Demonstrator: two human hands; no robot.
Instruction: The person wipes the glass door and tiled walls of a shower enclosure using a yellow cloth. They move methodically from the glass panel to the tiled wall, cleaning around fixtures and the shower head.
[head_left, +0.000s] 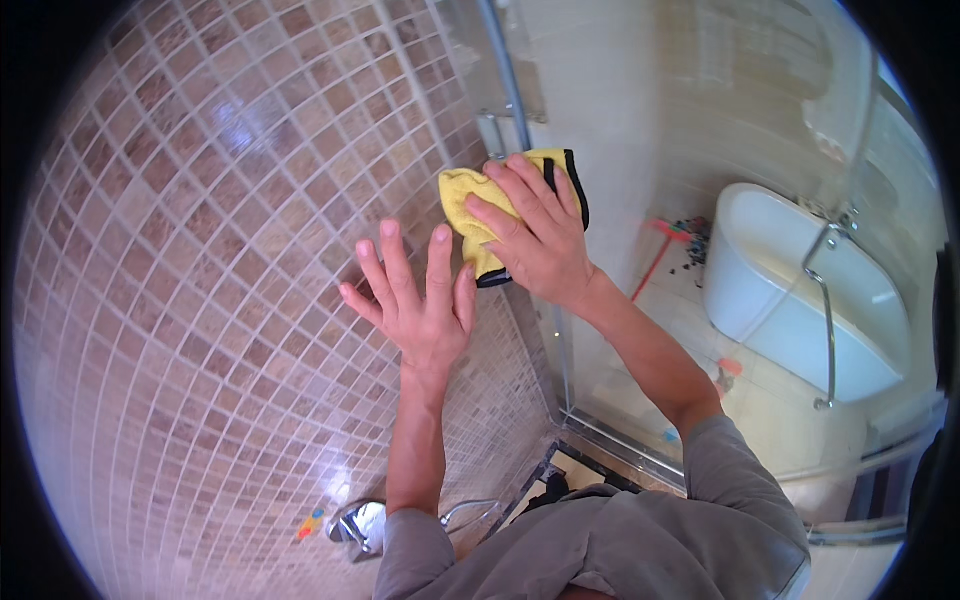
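Observation:
My right hand (544, 232) presses a yellow cloth with black edging (469, 199) near the corner where the mosaic-tiled wall (285, 247) meets the glass shower screen's upright metal profile (506, 67). The cloth is bunched under my fingers, and part of it sticks out beyond them on both sides. To the left of it, my left hand (420, 300) is spread over the small brown and beige tiles, with nothing held in it. Its thumb is close to the lower edge of the cloth.
A chrome shower mixer (364, 525) is mounted low on the tiled wall, beside a small colourful item (309, 523). Beyond the glass stand a white bathtub (795, 300) with a chrome tap pipe (829, 330), a red-handled tool (652, 266) and dark debris (694, 240) on the floor.

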